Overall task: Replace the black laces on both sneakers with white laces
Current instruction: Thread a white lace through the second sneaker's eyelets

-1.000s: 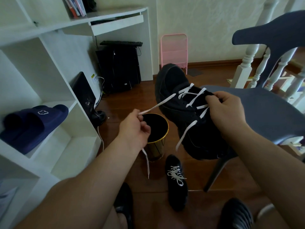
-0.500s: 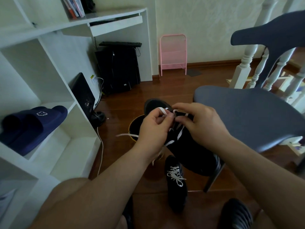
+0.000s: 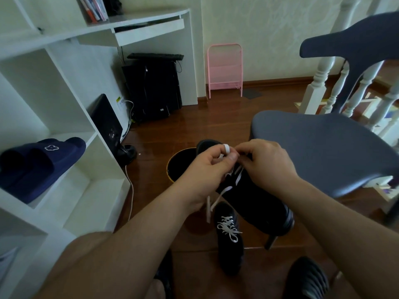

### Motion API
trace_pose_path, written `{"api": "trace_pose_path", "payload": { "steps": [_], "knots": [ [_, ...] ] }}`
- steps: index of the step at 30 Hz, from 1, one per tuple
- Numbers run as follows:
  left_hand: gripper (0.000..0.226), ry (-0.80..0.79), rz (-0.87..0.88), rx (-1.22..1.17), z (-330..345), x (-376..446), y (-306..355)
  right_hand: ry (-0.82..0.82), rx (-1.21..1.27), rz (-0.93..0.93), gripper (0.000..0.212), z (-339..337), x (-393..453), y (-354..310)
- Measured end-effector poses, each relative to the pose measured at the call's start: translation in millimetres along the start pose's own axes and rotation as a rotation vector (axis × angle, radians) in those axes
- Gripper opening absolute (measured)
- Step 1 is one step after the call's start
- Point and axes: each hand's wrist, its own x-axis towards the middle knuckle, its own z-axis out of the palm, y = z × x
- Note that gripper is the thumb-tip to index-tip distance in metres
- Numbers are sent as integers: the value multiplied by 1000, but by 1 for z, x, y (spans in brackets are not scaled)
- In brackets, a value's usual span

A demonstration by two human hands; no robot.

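While we look down from the head camera, nearest at 6 o'clock stands one finished sneaker (image 3: 230, 240) on the floor, its white lace (image 3: 229, 228) crossed and bowed. Just beyond it, toward 12, we hold the second sneaker (image 3: 257, 197) off the floor; whether it touches the chair seat (image 3: 319, 147) at 2 o'clock we cannot tell.

Left hand (image 3: 205, 169): fingers curled, pinching a loop of the working lace (image 3: 225, 148) at its top. Right hand (image 3: 267, 162): fingers curled at the same spot, apparently pinching the other strand; the contact is hidden. Two loose tails hang at 6 below the left wrist.

Step in hand, we judge: tying the bow on the second sneaker, so the job is near done. Next move calls for wrapping one strand round the loop and drawing tight evenly.

Count: two sneakers, two white laces, no black lace seen. Farther at 11, one dark bin (image 3: 177, 167) with a gold rim.
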Motion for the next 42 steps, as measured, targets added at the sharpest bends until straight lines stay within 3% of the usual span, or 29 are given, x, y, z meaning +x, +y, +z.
{"api": "trace_pose_path", "payload": {
  "steps": [4,8,10,12,16,20,24,28,31,35,39,42],
  "knots": [
    [20,209,-117,-399,-37,9,19,16,-1,106,10,-15,8,15],
    [33,391,-107,-869,-80,16,31,29,-55,168,10,-30,11,33],
    [33,460,-78,-985,-92,19,30,43,-58,212,10,-37,11,41],
    [27,516,-68,-982,-102,21,26,55,-46,240,12,-41,10,45],
    [20,701,-95,-728,-114,26,16,47,-51,248,13,-42,9,47],
    [22,836,-12,-513,-122,28,17,-13,-65,239,12,-40,8,46],
    [43,826,-18,-387,-135,31,25,-81,-88,240,11,-39,8,48],
    [29,830,26,-176,-141,35,20,-137,-80,248,7,-30,4,46],
    [29,647,35,73,-116,35,11,-150,-42,229,8,-24,1,37],
    [35,373,-23,18,-71,30,9,-138,-3,182,12,-23,1,24],
    [52,241,80,18,-47,25,10,-114,-9,165,45,-24,0,14],
    [38,169,162,196,-37,18,6,-119,0,196,36,-21,1,15]
  ]
}}
